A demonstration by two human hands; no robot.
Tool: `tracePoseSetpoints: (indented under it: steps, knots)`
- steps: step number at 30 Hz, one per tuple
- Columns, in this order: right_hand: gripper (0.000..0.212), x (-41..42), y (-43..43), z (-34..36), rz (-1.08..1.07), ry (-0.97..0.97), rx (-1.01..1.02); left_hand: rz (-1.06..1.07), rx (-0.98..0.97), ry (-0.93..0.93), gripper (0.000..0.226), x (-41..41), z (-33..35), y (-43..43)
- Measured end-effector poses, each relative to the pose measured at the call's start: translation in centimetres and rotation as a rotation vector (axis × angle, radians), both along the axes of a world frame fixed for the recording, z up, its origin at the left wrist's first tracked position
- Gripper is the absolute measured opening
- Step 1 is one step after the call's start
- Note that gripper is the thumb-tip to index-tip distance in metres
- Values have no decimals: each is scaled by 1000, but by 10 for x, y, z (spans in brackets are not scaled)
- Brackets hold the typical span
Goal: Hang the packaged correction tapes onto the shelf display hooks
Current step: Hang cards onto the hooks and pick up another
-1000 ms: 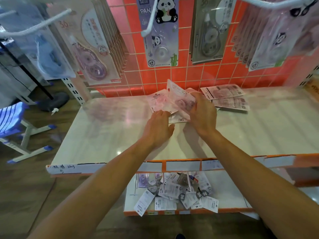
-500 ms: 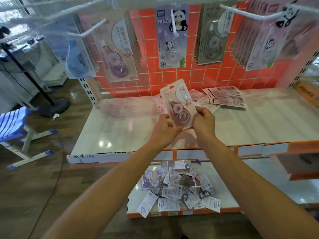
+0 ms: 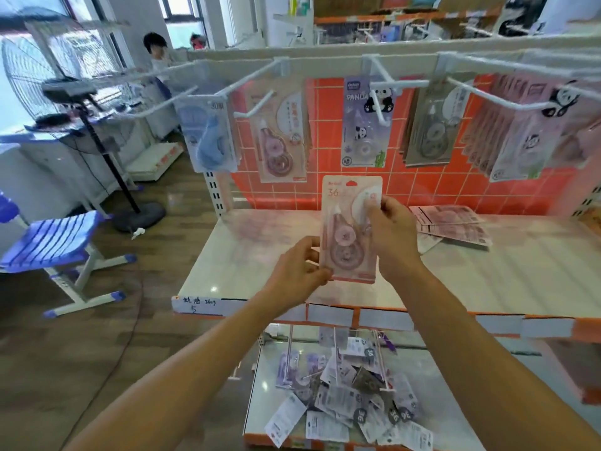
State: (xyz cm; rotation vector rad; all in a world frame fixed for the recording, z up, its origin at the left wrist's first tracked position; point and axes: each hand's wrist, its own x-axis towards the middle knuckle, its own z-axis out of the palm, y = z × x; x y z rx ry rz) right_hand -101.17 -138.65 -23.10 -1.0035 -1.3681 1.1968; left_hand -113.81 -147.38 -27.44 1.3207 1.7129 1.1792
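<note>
Raised off shelf [image 3: 487,271]: left hand [image 3: 297,270], right hand [image 3: 393,232] pinch pack [image 3: 341,229] edges below hooks [image 3: 400,83].

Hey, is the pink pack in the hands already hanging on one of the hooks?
No, the left hand and right hand hold the pink pack upright below the hooks.

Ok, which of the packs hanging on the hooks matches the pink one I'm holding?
The pink hanging pack, second from left, between the blue pack and the purple panda pack. Only it has the pink round dispenser of the held pink pack.
</note>
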Motion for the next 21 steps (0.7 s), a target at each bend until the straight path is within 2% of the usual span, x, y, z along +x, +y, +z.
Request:
tracePoseSetpoints:
  steps: [5, 10, 13, 18, 21]
  knots:
    - [41, -17, -1, 32, 134, 83, 160, 41, 108, 43, 44, -17, 24, -7]
    - [29, -34, -13, 61, 257, 153, 255, 99, 211, 77, 40, -35, 37, -22]
    - [10, -45, -23, 73, 275, 131, 378, 123, 272, 151, 43, -47, 42, -30]
    - [6, -64, -41, 87, 266, 131, 510, 155, 320, 266, 46, -68, 55, -39]
    - [13, -76, -46, 95, 238, 132, 555, 175, 329, 279, 43, -79, 64, -43]
